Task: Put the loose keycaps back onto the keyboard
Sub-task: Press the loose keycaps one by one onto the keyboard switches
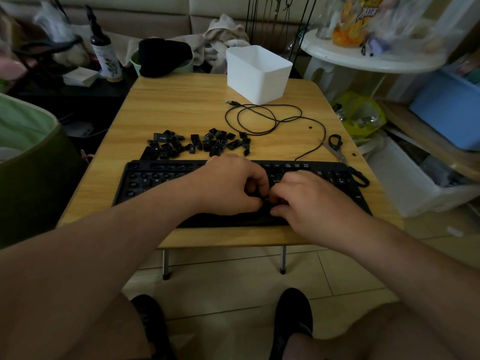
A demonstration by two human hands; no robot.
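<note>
loose keycaps (200,144) heaped on the table (181,105) just behind the keyboard (145,178), many sockets bare. both hands meet over its middle: left hand (231,185) fingers curled, seems to pinch a small dark cap, right hand (309,201) fingers curled down beside it, whether it holds anything cannot tell. caps look light, hard, slippery, best pinched by the sides. cable (262,120), scissors (336,146), white box (257,74) behind

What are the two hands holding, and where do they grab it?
Both hands, left and right, curl their fingertips together over the keyboard. Something small and dark sits between them, probably a keycap; the exact hold is hidden.
</note>
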